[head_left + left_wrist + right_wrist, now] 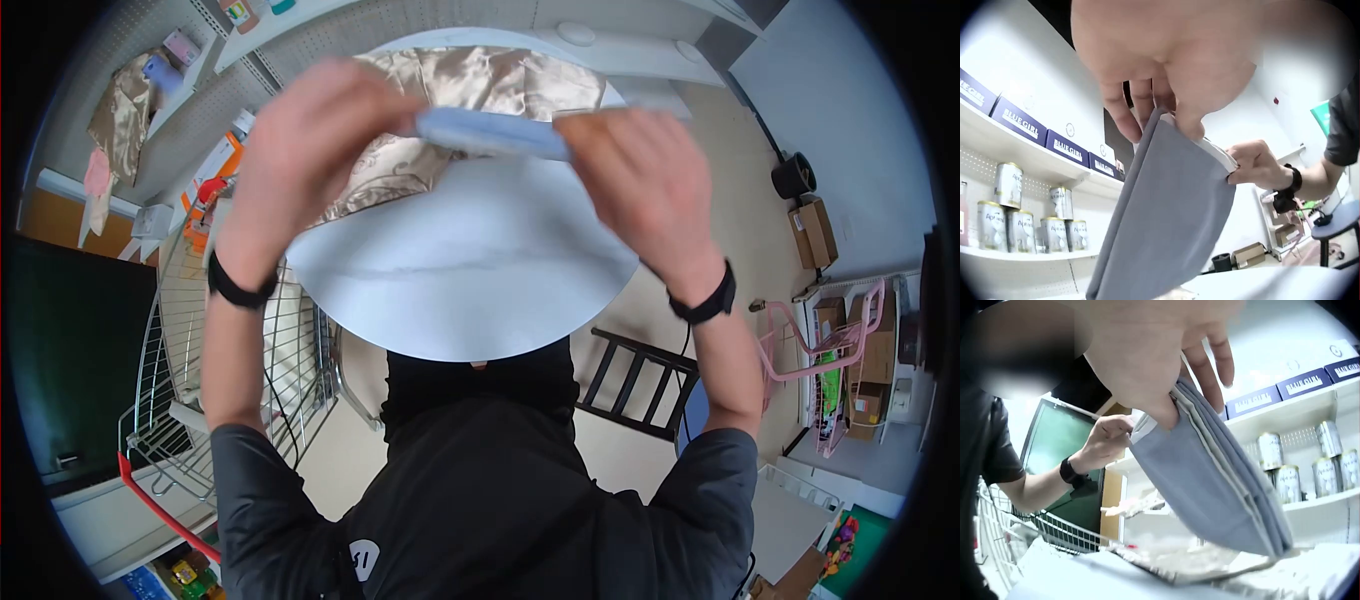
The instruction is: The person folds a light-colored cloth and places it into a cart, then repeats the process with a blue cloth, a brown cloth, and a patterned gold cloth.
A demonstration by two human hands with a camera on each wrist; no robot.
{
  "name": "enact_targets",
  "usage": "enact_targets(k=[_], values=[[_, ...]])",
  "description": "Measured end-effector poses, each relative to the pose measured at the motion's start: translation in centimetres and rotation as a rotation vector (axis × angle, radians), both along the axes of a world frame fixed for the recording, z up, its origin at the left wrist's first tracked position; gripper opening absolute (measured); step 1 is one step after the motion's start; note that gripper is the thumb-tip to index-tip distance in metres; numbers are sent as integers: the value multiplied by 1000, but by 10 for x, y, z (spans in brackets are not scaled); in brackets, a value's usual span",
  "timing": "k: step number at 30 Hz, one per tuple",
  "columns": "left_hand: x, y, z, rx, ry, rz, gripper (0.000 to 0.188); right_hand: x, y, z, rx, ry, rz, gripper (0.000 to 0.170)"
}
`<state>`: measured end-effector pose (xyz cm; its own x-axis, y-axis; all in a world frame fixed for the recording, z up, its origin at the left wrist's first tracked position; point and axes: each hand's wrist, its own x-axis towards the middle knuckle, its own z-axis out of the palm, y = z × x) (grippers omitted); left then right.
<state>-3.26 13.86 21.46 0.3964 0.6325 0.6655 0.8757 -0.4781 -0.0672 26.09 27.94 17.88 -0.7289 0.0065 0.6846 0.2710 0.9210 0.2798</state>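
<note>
A folded blue-grey cloth (490, 132) with a white edge hangs above the round white table (460, 270). At its upper left corner my left hand (305, 150) pinches it between thumb and fingers. My right hand (640, 180) grips the opposite corner, so the upper edge stretches between both hands. Several stacked layers show along the side of the cloth (1204, 475) in the right wrist view. Beneath and beyond the hands, a shiny champagne-coloured satin cloth (470, 78) with a pattern lies across the table's far part.
To the left stands a wire shopping cart (165, 370) with a red handle. A black step-like rack (635, 385) is on the floor at right, near a pink basket frame (825, 340). Shelves with cans (1016, 228) and Blue Girl boxes (1019, 122) line the wall ahead.
</note>
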Motion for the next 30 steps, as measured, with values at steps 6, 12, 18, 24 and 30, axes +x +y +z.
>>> enact_targets(k=[6, 12, 18, 24, 30], values=[[57, -78, -143, -303, 57, 24, 30, 55, -68, -138, -287, -194, 65, 28], [85, -116, -196, -517, -164, 67, 29, 77, -119, -200, -584, -154, 22, 33], [77, -115, -188, -565, -341, -2, 33, 89, -115, -188, -763, -223, 92, 40], [50, -40, -135, -620, -311, 73, 58, 63, -61, -150, -742, -178, -26, 60], [44, 5, -186, -853, 74, 67, 111, 8, -35, -183, -695, -319, -135, 86]])
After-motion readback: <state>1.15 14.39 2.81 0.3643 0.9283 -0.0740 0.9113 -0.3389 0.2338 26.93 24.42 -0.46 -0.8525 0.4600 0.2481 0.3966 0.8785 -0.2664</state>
